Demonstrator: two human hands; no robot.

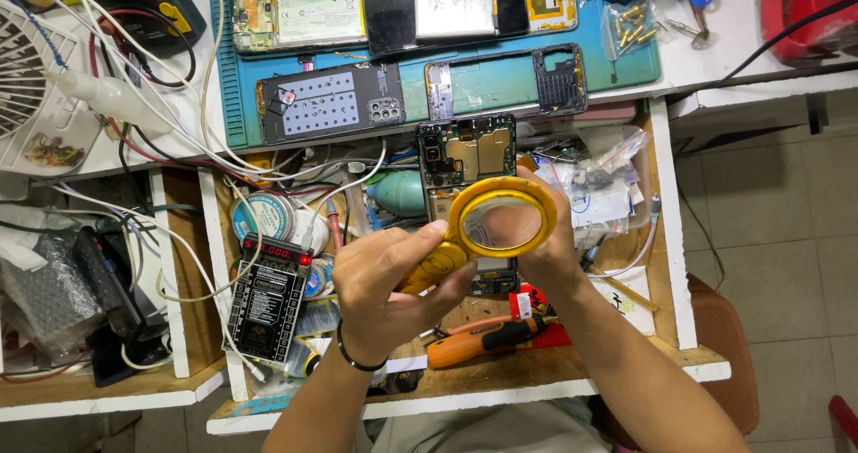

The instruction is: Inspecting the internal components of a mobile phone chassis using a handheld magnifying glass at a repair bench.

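My left hand [386, 279] grips the handle of a yellow magnifying glass [500, 217], whose round lens hovers over an opened phone [466, 158]. The phone shows its bare circuit board and camera module. My right hand [550, 247] holds that phone from underneath, mostly hidden behind the lens and the phone body. Both hands are above an open wooden drawer [670, 265] below the desk edge.
A blue work mat [234, 104] on the desk carries several disassembled phones, a frame [509, 82] and a back panel [329, 103]. The drawer holds an orange screwdriver [483, 341], a tester board with a red display [268, 297], solder reel [264, 216], bags of parts. Cables and a white fan [27, 87] lie left.
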